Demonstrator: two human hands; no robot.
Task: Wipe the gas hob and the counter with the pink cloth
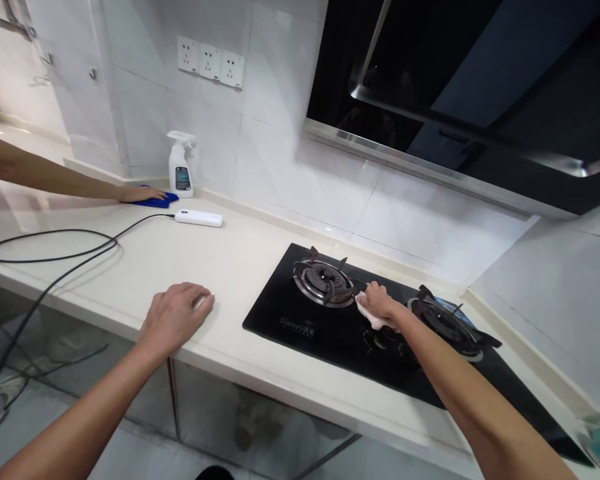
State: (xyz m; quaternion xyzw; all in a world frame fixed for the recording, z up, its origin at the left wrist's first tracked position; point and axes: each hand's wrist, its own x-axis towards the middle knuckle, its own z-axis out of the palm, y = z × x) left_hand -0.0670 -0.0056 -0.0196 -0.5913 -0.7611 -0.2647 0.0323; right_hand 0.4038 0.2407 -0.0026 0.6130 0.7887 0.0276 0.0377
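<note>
My right hand is closed on a white cloth and presses it against the black glass gas stove. It sits between the left burner and the right burner, just beside the left burner's ring. The control knobs are partly covered by my hand and forearm. My left hand rests on the front edge of the cream countertop, left of the stove. Its fingers are loosely bent, with a gap at the thumb and nothing in them.
At the far left a co-worker's hand lies on a blue cloth. A white spray bottle stands by the wall. Before it lies a white power bank with a black cable. A dark range hood overhangs the stove.
</note>
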